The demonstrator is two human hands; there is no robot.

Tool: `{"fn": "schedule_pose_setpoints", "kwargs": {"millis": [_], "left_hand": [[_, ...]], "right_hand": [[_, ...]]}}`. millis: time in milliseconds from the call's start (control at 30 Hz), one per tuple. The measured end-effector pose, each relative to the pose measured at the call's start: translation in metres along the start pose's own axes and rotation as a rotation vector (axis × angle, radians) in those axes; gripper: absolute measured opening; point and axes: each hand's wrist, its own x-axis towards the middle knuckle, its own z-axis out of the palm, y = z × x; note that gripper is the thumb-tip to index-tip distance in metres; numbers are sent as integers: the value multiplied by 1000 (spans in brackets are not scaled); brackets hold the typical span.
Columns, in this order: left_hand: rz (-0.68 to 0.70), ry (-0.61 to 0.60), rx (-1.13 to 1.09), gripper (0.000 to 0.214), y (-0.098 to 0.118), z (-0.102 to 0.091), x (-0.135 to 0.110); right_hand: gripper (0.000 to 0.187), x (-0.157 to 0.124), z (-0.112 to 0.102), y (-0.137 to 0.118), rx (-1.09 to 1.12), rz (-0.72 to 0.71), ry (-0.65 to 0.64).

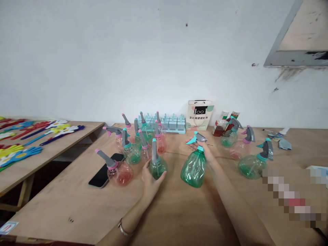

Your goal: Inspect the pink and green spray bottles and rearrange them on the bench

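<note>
My left hand is wrapped around the lower body of a green spray bottle with a grey head, which stands upright on the table. A second green spray bottle, with a grey head and turquoise trigger, is tilted in my right hand. That hand grips it around the neck, the fingers partly hidden behind the head. Just left of my left hand sits a pink spray bottle. More pink and green bottles, among them a green one, cluster behind it.
A black phone lies at left. Along the wall stand pale blue lidded boxes, a paper bag and bottles of brown liquid. Several spray bottles, including a green one, stand at right. Colourful hand-shaped items cover another table.
</note>
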Motion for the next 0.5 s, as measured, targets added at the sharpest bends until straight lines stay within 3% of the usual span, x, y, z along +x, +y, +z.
{"fn": "schedule_pose_setpoints", "kwargs": {"millis": [233, 367, 500], "left_hand": [[156, -120, -51, 75, 3, 32, 21], [143, -157, -64, 76, 0, 31, 16], [140, -169, -59, 74, 4, 27, 15]], "right_hand": [[29, -9, -3, -19, 111, 79, -163], [28, -18, 10, -27, 76, 46, -130], [33, -23, 24, -32, 99, 71, -200]]}}
